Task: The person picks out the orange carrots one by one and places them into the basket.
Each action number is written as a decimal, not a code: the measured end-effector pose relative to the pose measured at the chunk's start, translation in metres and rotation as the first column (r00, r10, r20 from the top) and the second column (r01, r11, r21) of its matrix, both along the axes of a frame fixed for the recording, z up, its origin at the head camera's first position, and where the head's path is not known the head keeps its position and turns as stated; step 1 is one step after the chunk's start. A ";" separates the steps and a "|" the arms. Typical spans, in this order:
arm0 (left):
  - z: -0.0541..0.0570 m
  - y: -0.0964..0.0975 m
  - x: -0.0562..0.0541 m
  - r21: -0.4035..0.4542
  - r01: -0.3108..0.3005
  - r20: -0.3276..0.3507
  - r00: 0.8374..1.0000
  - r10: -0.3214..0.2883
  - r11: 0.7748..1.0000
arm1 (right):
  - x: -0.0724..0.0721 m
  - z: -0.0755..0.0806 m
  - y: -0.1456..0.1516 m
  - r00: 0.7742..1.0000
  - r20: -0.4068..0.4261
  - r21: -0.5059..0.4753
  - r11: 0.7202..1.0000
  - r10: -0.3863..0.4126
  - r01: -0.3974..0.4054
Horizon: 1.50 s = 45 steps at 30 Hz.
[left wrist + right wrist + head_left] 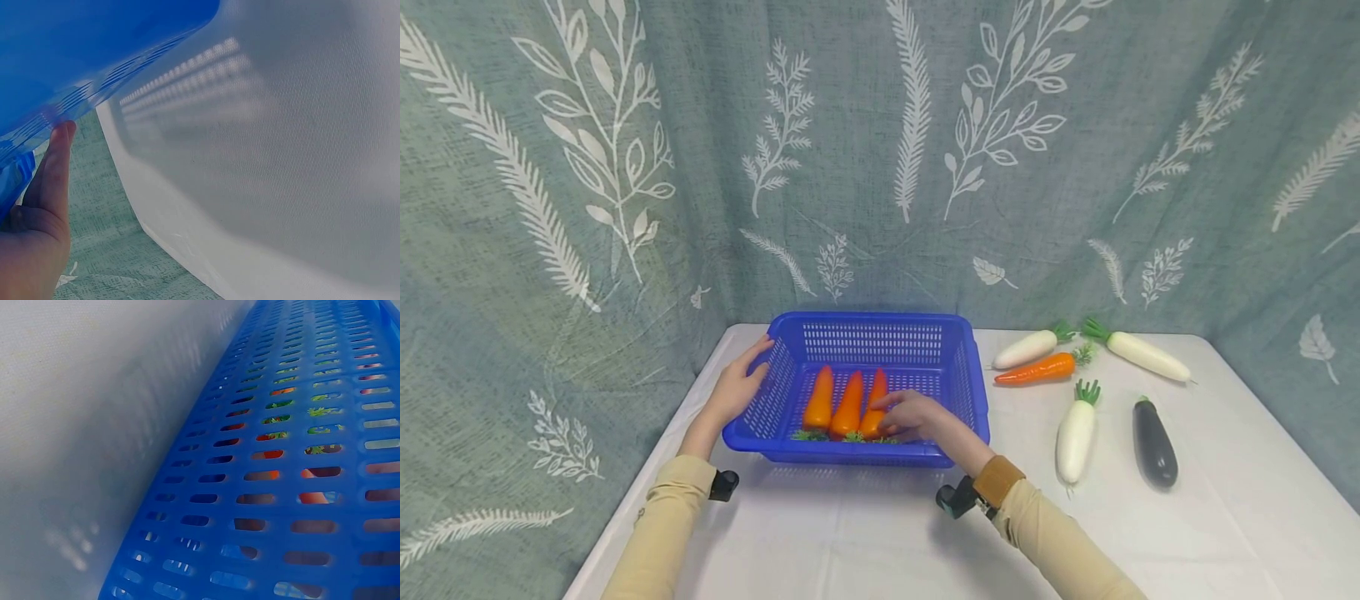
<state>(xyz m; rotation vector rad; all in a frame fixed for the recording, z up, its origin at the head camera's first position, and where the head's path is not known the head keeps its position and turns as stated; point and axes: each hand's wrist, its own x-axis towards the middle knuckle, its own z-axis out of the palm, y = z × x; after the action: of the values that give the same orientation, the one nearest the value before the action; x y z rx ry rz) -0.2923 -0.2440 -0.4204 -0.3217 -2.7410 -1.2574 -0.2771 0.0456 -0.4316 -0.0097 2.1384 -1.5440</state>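
Three orange carrots with green tops lie side by side in a blue plastic basket [880, 318]: a left carrot [819, 400], a middle carrot [847, 408] and a right carrot [877, 387]. My right hand [917, 415] reaches over the near rim, its loosely bent fingers at the thick end of the right carrot. Slotted basket wall [269, 506] covers most of that hand in the right wrist view. At the basket's left side is my left hand [736, 392], fingers extended; in the left wrist view its fingertips [62, 131] touch the basket near its edge.
On the white table [865, 533], right of the basket, lie three white radishes [1028, 349] [1148, 357] [1077, 442], another carrot [1037, 370] and a dark eggplant [1154, 444]. A patterned green curtain [865, 167] hangs behind and along the sides.
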 end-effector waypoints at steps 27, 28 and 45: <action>0.001 0.001 -0.002 0.007 0.005 -0.005 1.000 -0.005 1.000 | 0.001 0.004 -0.001 0.999 0.045 -0.017 0.999 -0.031 0.031; 0.001 0.001 -0.002 0.008 0.005 -0.004 1.000 -0.005 1.000 | 0.001 0.004 -0.001 0.998 0.047 -0.017 0.999 -0.034 0.035; 0.000 0.000 -0.001 -0.005 -0.003 -0.003 1.000 0.003 1.000 | 0.003 0.006 -0.002 0.993 0.070 -0.050 0.994 -0.098 0.101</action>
<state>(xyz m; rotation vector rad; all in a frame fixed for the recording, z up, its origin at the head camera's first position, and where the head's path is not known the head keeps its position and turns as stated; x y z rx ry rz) -0.2929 -0.2439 -0.4199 -0.3204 -2.7416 -1.2478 -0.2740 0.0438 -0.4256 0.1310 2.0730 -1.6335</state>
